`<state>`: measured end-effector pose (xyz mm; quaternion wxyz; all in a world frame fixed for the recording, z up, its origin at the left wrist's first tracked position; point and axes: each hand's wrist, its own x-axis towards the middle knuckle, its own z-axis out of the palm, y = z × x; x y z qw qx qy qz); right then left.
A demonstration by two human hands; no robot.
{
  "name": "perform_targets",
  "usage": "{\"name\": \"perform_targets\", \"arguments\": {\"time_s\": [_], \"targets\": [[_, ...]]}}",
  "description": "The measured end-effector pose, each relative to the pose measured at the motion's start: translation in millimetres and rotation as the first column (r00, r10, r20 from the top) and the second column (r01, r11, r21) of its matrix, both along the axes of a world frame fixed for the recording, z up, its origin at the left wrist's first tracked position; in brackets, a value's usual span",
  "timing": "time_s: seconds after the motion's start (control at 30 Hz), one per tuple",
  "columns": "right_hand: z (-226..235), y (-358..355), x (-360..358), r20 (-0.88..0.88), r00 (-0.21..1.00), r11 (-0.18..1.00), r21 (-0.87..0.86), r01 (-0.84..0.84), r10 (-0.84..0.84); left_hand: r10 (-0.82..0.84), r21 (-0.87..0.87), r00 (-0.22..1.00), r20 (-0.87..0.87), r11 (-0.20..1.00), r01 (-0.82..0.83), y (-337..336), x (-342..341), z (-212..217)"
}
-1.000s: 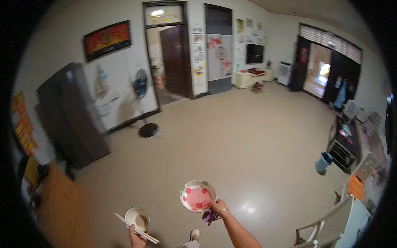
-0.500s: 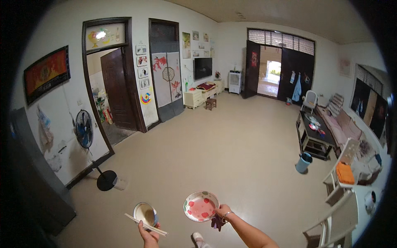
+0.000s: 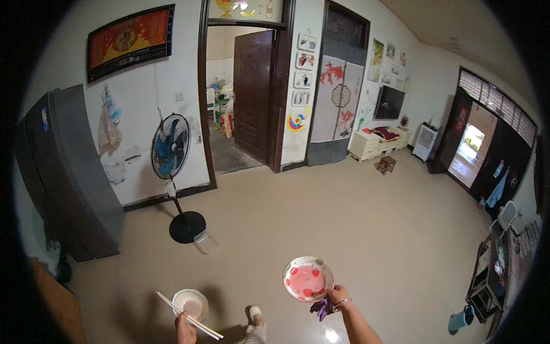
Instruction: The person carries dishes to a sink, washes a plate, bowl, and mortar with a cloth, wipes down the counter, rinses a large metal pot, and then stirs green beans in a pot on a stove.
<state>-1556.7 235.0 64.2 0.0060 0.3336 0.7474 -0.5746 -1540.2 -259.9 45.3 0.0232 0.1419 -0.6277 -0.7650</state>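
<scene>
My left hand [image 3: 184, 329] holds a small white bowl [image 3: 190, 303] and a pair of pale chopsticks [image 3: 189, 316] that lie across its rim. My right hand [image 3: 338, 296] grips a round plate [image 3: 307, 279] with red and pink patches by its near edge. A bit of purple cloth [image 3: 321, 307] hangs under that hand. Both hands sit low in the view, above a tan floor. One pale shoe [image 3: 254, 315] shows between them.
A standing fan [image 3: 172, 155] on a black round base stands ahead left, with a clear plastic box [image 3: 205, 242] by it. A dark grey cabinet [image 3: 69, 172] fills the left. An open doorway [image 3: 238, 97] lies straight ahead. A low white cabinet [image 3: 372, 143] stands at the far wall.
The view has swung and moved closer to the fan and the doorway. Both hands keep the bowl with chopsticks and the plate in the same grip.
</scene>
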Motion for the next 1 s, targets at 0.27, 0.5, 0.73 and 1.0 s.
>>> {"name": "perform_targets", "arguments": {"time_s": [0.27, 0.5, 0.73, 1.0], "targets": [[19, 74, -276, 0.033, 0.989, 0.969, 0.199, -0.147, 0.144, 0.068, 0.51, 0.995, 0.07, 0.855, -0.094, 89, -331, -29], [50, 103, -504, 0.004, 0.987, 0.985, 0.06, -0.16, 0.16, -0.142, 0.598, 0.98, 0.139, 0.801, 0.031, 222, -565, 29], [-7, 158, -736, 0.027, 0.933, 0.904, 0.239, -0.355, 0.36, -0.131, 0.592, 0.987, 0.09, 0.804, 0.053, 284, -773, -11], [5, 203, -994, -0.025, 0.861, 0.854, 0.148, -0.499, 0.508, -0.135, -0.253, 0.859, -0.494, 0.968, 0.006, 320, -945, 26]]}}
